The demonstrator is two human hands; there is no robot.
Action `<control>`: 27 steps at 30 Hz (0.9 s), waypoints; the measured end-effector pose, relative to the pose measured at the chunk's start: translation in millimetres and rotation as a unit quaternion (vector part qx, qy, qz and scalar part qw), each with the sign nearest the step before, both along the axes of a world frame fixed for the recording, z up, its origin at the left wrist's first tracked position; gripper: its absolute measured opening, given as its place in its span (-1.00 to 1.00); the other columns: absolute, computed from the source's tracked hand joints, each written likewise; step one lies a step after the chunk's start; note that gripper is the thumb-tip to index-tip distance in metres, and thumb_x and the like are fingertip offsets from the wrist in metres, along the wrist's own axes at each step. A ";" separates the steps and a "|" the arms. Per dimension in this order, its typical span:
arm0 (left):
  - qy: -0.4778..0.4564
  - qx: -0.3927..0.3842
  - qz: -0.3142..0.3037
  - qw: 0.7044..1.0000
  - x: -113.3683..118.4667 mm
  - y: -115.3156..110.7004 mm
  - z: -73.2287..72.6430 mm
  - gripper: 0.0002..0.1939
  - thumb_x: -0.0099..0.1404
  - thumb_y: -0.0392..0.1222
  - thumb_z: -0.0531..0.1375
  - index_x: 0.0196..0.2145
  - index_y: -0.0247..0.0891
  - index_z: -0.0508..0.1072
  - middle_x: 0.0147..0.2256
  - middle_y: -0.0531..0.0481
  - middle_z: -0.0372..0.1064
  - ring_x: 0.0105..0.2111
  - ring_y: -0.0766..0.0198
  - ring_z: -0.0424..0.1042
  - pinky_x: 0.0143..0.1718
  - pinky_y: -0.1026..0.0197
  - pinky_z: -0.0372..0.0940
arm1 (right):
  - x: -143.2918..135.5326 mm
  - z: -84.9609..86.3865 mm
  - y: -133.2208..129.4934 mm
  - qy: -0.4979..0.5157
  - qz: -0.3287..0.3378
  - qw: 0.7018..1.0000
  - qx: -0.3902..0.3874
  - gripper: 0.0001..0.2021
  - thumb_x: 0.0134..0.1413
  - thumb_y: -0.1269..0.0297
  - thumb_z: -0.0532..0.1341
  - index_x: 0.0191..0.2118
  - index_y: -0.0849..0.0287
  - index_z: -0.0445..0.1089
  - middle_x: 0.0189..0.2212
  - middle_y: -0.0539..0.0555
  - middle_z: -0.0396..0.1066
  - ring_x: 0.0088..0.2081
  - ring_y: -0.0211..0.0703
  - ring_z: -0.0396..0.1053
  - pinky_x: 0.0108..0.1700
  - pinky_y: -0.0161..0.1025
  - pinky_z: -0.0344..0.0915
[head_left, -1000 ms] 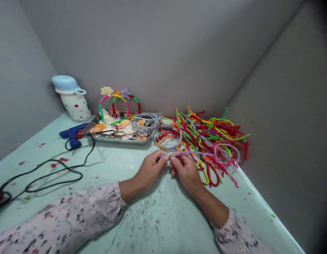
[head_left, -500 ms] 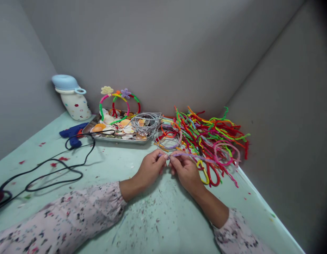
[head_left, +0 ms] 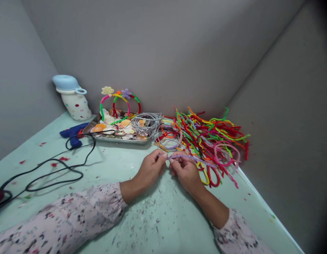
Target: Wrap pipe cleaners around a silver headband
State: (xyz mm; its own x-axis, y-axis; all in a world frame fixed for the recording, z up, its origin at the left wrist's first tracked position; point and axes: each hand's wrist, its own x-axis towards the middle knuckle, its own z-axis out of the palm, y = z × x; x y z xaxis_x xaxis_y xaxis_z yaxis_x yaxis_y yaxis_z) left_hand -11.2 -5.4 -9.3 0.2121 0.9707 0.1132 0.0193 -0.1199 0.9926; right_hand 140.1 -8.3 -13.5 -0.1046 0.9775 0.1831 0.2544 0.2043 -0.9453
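Observation:
Between my hands runs a thin purple pipe cleaner (head_left: 188, 157), its free length trailing right toward the colourful heap. My left hand (head_left: 150, 167) is closed, pinching its left end between thumb and forefinger. Close beside it, my right hand (head_left: 185, 170) pinches the same strand, thumb tip near the left thumb. The curled lower fingers of both hands are partly hidden. Just beyond the hands lie loops of silver wire (head_left: 166, 141). A yellow loop (head_left: 204, 174) and a red loop (head_left: 213, 177) lie by my right wrist.
A metal tray (head_left: 121, 141) holds shells, coiled wire and two flower-topped hoops (head_left: 128, 106). Pipe cleaners (head_left: 205, 130) are heaped at the right. A blue glue gun (head_left: 73, 133), its black cord (head_left: 81, 173) and a white bottle (head_left: 75, 104) stand or lie left, on the pale green table (head_left: 153, 225).
The purple pipe cleaner's trailing part has shifted slightly, and the right thumb has moved a little. Both hands stay in nearly the same place, still pinching it.

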 end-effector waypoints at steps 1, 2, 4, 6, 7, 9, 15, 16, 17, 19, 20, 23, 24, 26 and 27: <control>-0.002 -0.001 0.002 1.000 0.0 0.1 -0.1 -0.65 0.34 0.06 0.05 -0.46 -0.25 0.25 -0.62 0.14 0.13 -0.60 0.39 0.11 -0.56 0.29 0.02 | -0.1 0.7 -0.2 0.001 0.004 1.000 -0.003 -0.86 0.14 0.19 0.16 -0.28 0.15 0.30 -0.61 -0.12 0.28 -0.61 -0.30 0.27 -0.53 -0.35 0.24; -0.003 -0.002 0.004 1.000 0.0 0.1 -0.2 -0.65 0.33 0.06 0.06 -0.47 -0.25 0.25 -0.63 0.14 0.13 -0.61 0.39 0.11 -0.57 0.30 0.02 | -0.1 1.4 -0.3 0.000 0.008 1.000 -0.006 -0.86 0.14 0.19 0.16 -0.28 0.15 0.31 -0.62 -0.12 0.27 -0.61 -0.30 0.27 -0.53 -0.35 0.23; -0.008 -0.005 0.006 1.000 0.2 0.3 -0.4 -0.65 0.33 0.06 0.07 -0.47 -0.25 0.24 -0.63 0.15 0.13 -0.61 0.40 0.10 -0.58 0.30 0.01 | 0.2 1.9 -0.4 -0.006 0.008 1.000 -0.009 -0.86 0.14 0.20 0.16 -0.28 0.15 0.31 -0.63 -0.12 0.26 -0.62 -0.30 0.27 -0.54 -0.36 0.22; -0.008 -0.012 0.007 1.000 0.3 0.3 -0.4 -0.64 0.32 0.06 0.07 -0.48 -0.25 0.23 -0.64 0.15 0.12 -0.62 0.41 0.09 -0.59 0.31 -0.01 | 0.8 1.3 -0.4 -0.008 0.002 1.000 -0.010 -0.88 0.13 0.21 0.17 -0.28 0.14 0.31 -0.63 -0.13 0.26 -0.61 -0.31 0.27 -0.54 -0.36 0.21; -0.008 -0.015 0.004 1.000 0.4 0.4 -0.3 -0.64 0.32 0.07 0.07 -0.48 -0.25 0.23 -0.64 0.16 0.12 -0.63 0.41 0.08 -0.60 0.31 -0.02 | 1.1 0.7 -0.4 -0.006 -0.001 1.000 -0.009 -0.89 0.13 0.21 0.17 -0.29 0.13 0.31 -0.61 -0.12 0.27 -0.61 -0.31 0.27 -0.54 -0.36 0.21; -0.007 -0.016 0.002 1.000 0.6 0.5 -0.1 -0.64 0.32 0.07 0.07 -0.48 -0.25 0.24 -0.65 0.16 0.11 -0.63 0.41 0.08 -0.60 0.31 -0.01 | 1.4 -0.7 -0.7 0.002 -0.006 1.000 -0.005 -0.91 0.13 0.23 0.18 -0.30 0.12 0.31 -0.59 -0.12 0.29 -0.59 -0.31 0.27 -0.53 -0.37 0.21; -0.004 -0.011 0.006 1.000 0.8 0.9 -0.5 -0.63 0.31 0.09 0.08 -0.48 -0.25 0.24 -0.64 0.15 0.13 -0.62 0.41 0.10 -0.60 0.32 0.01 | -0.2 -0.5 -3.3 0.011 -0.014 1.000 0.007 -0.94 0.11 0.27 0.18 -0.32 0.12 0.32 -0.61 -0.12 0.29 -0.59 -0.31 0.26 -0.55 -0.38 0.19; -0.003 -0.010 0.007 1.000 0.7 1.0 -0.6 -0.63 0.31 0.10 0.08 -0.48 -0.25 0.24 -0.63 0.15 0.13 -0.62 0.41 0.10 -0.60 0.32 0.02 | -0.5 0.2 -3.8 0.013 -0.013 1.000 0.010 -0.94 0.11 0.27 0.18 -0.31 0.12 0.32 -0.60 -0.12 0.29 -0.59 -0.31 0.26 -0.55 -0.38 0.20; -0.003 -0.009 0.009 1.000 0.7 1.1 -0.8 -0.63 0.31 0.10 0.08 -0.48 -0.25 0.24 -0.63 0.15 0.13 -0.62 0.41 0.10 -0.60 0.32 0.02 | -0.7 0.8 -4.3 0.014 -0.012 1.000 0.015 -0.94 0.11 0.27 0.18 -0.31 0.11 0.32 -0.60 -0.12 0.29 -0.59 -0.32 0.26 -0.55 -0.38 0.20; -0.001 -0.007 0.011 1.000 0.7 1.3 -0.7 -0.62 0.31 0.10 0.08 -0.49 -0.25 0.24 -0.64 0.15 0.13 -0.63 0.41 0.10 -0.60 0.32 0.02 | -0.9 1.3 -5.0 0.009 -0.014 1.000 0.023 -0.95 0.11 0.28 0.18 -0.31 0.11 0.32 -0.60 -0.12 0.29 -0.59 -0.32 0.25 -0.54 -0.39 0.20; -0.001 -0.007 0.012 1.000 0.7 1.3 -0.4 -0.62 0.31 0.09 0.08 -0.49 -0.25 0.24 -0.64 0.15 0.13 -0.63 0.41 0.10 -0.60 0.32 0.02 | -0.7 1.1 -5.1 0.005 -0.016 0.999 0.029 -0.95 0.11 0.28 0.18 -0.31 0.11 0.32 -0.60 -0.12 0.29 -0.59 -0.32 0.25 -0.54 -0.39 0.21; -0.002 -0.007 0.017 1.000 1.1 1.1 1.0 -0.63 0.32 0.08 0.08 -0.49 -0.25 0.24 -0.64 0.15 0.12 -0.64 0.41 0.10 -0.60 0.31 0.02 | 0.2 -1.4 -4.4 0.012 -0.006 0.999 0.047 -0.96 0.09 0.32 0.19 -0.30 0.10 0.33 -0.56 -0.12 0.30 -0.59 -0.34 0.25 -0.54 -0.40 0.20; -0.004 -0.007 0.019 1.000 1.1 1.0 1.5 -0.63 0.32 0.08 0.07 -0.49 -0.25 0.24 -0.64 0.15 0.12 -0.64 0.41 0.10 -0.60 0.31 0.02 | 0.7 -2.6 -3.9 0.020 0.002 0.998 0.052 -0.95 0.08 0.34 0.19 -0.29 0.10 0.33 -0.55 -0.11 0.31 -0.58 -0.34 0.25 -0.54 -0.40 0.20; -0.005 -0.008 0.021 1.000 1.1 0.8 2.1 -0.64 0.32 0.08 0.07 -0.48 -0.25 0.24 -0.64 0.15 0.12 -0.64 0.41 0.11 -0.60 0.31 0.02 | 1.5 -5.0 -2.6 0.036 0.016 0.998 0.058 -0.93 0.05 0.36 0.20 -0.30 0.10 0.32 -0.54 -0.11 0.31 -0.59 -0.35 0.24 -0.55 -0.40 0.20; -0.004 -0.008 0.021 1.000 1.1 0.7 2.1 -0.64 0.32 0.08 0.08 -0.48 -0.25 0.24 -0.64 0.15 0.13 -0.64 0.41 0.11 -0.59 0.31 0.02 | 1.8 -5.9 -1.9 0.041 0.019 0.997 0.058 -0.93 0.04 0.36 0.21 -0.30 0.10 0.32 -0.55 -0.12 0.30 -0.60 -0.35 0.24 -0.55 -0.40 0.20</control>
